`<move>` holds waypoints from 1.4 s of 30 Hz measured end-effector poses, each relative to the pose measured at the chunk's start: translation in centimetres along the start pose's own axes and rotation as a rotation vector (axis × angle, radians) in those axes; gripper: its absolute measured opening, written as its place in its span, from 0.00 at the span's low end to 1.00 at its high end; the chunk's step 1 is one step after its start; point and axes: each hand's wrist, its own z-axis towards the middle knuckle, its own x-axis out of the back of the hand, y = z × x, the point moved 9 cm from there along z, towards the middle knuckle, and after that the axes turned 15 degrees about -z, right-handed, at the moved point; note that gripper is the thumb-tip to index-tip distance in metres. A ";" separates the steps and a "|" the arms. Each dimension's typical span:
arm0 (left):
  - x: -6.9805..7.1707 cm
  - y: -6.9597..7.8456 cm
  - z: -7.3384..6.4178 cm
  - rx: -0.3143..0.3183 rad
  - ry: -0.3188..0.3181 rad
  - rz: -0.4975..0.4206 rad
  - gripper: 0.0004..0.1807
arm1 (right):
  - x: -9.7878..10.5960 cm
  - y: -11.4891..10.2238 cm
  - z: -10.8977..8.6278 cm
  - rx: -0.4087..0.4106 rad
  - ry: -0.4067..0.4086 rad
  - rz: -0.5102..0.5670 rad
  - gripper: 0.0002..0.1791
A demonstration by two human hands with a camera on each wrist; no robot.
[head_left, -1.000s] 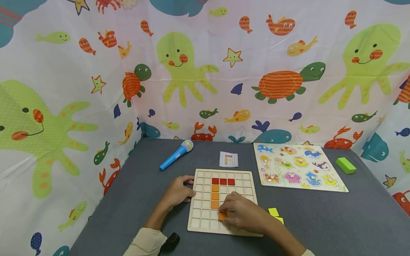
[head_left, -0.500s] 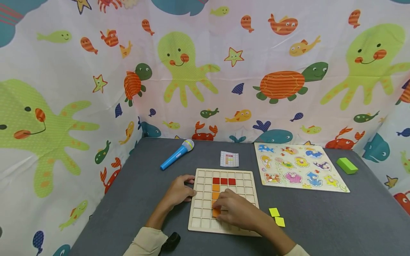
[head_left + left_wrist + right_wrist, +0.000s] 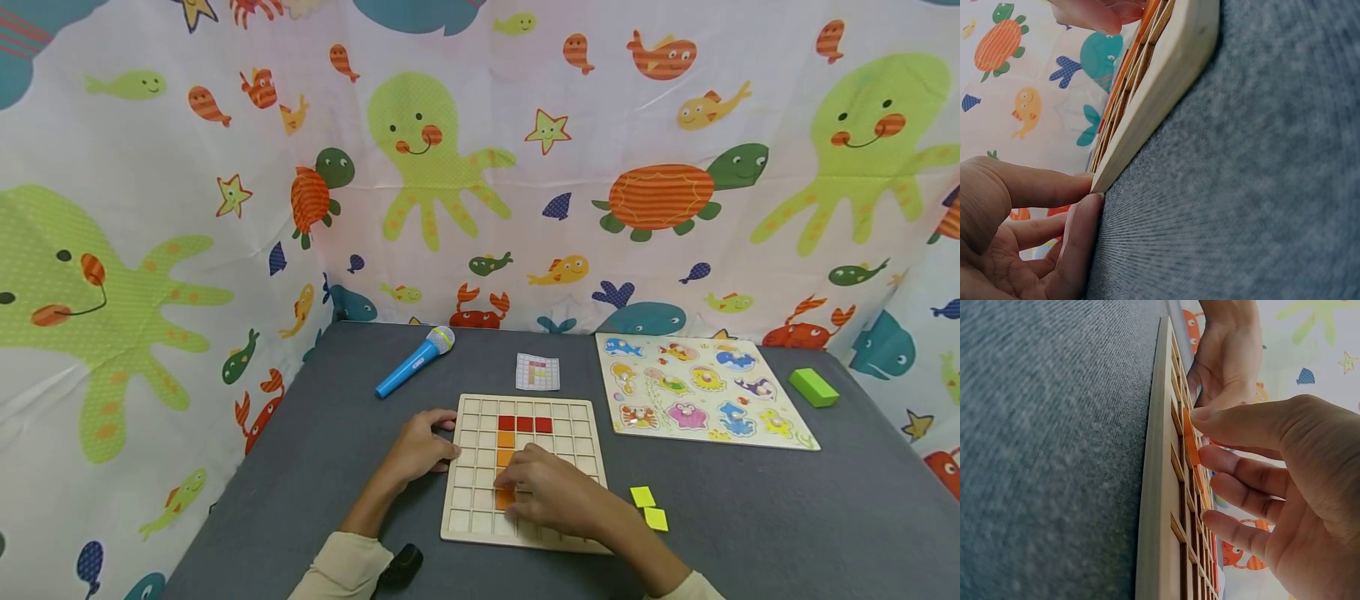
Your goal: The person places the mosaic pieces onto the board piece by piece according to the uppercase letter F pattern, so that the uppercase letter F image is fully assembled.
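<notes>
A square wooden grid board [image 3: 472,500] lies on the table. Its cells hold a row of red square tiles [image 3: 525,425], with a column of orange tiles [image 3: 506,457] running down from the left one. My left hand [image 3: 420,447] grips the board's left edge between thumb and fingers. Over the lower middle, my right hand [image 3: 555,492] pinches the lowest orange square tile [image 3: 1190,440]; in the right wrist view, thumb and forefinger touch its opposite ends, at its cell. The hand partly covers the orange tile above. Two yellow tiles [image 3: 649,508] lie right of the board.
Behind the board lies a small pattern card [image 3: 537,372]. A blue toy microphone [image 3: 415,364] is at the back left. A sea-animal puzzle board [image 3: 705,387] and a green block [image 3: 813,388] stand at the back right. Printed cloth [image 3: 465,167] walls the table in.
My right hand has shifted the orange tile one cell left, to the bottom of the orange column, and the fingers have settled slightly. My left hand has stayed on the board's edge.
</notes>
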 end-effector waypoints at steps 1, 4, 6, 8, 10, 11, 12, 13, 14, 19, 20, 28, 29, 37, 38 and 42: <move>0.0 0.0 0.0 0.000 0.000 -0.002 0.33 | 0.0 0.0 0.0 0.000 -0.001 0.008 0.13; -0.1 0.2 -0.1 -0.015 -0.005 -0.005 0.33 | 0.0 0.2 -0.1 -0.003 -0.003 0.037 0.13; -0.1 0.3 -0.2 -0.025 -0.007 -0.011 0.33 | 0.0 0.4 -0.2 -0.010 -0.007 0.066 0.13; -0.1 0.4 -0.2 -0.029 -0.007 -0.015 0.33 | -0.1 0.6 -0.3 -0.016 -0.009 0.085 0.13; 0.0 0.4 -0.2 -0.032 -0.005 -0.019 0.33 | -0.1 0.8 -0.4 -0.022 -0.015 0.103 0.13; 0.0 0.3 -0.2 -0.032 -0.003 -0.018 0.33 | -0.1 0.9 -0.4 -0.023 -0.018 0.108 0.13; 0.0 0.3 -0.2 -0.031 -0.002 -0.018 0.33 | -0.1 0.9 -0.4 -0.026 -0.021 0.111 0.13; 0.0 0.3 -0.1 -0.031 0.000 -0.016 0.32 | -0.1 1.0 -0.4 -0.026 -0.023 0.115 0.13; 0.0 0.3 -0.1 -0.031 0.001 -0.016 0.32 | -0.2 1.0 -0.4 -0.029 -0.028 0.122 0.13; 0.0 0.2 -0.1 -0.030 0.003 -0.012 0.32 | -0.3 1.0 -0.3 -0.027 -0.037 0.138 0.13; 0.0 0.2 -0.2 -0.029 0.003 -0.011 0.33 | -0.3 0.9 -0.3 -0.025 -0.037 0.138 0.13; -0.1 0.3 -0.1 -0.021 -0.006 -0.016 0.33 | -0.1 0.9 -0.4 -0.012 -0.011 0.119 0.14; -0.1 0.3 -0.1 -0.018 -0.007 -0.018 0.33 | -0.1 1.0 -0.4 -0.010 -0.010 0.122 0.14; -0.1 0.1 -0.1 -0.022 -0.007 -0.018 0.33 | 0.1 1.5 -1.0 -0.023 -0.028 0.177 0.13; -0.1 0.1 -0.1 -0.022 -0.007 -0.017 0.33 | 0.1 1.6 -1.2 -0.025 -0.024 0.177 0.13; 0.0 0.2 -0.1 -0.025 -0.005 -0.011 0.33 | 0.4 2.2 -1.9 -0.035 -0.016 0.169 0.14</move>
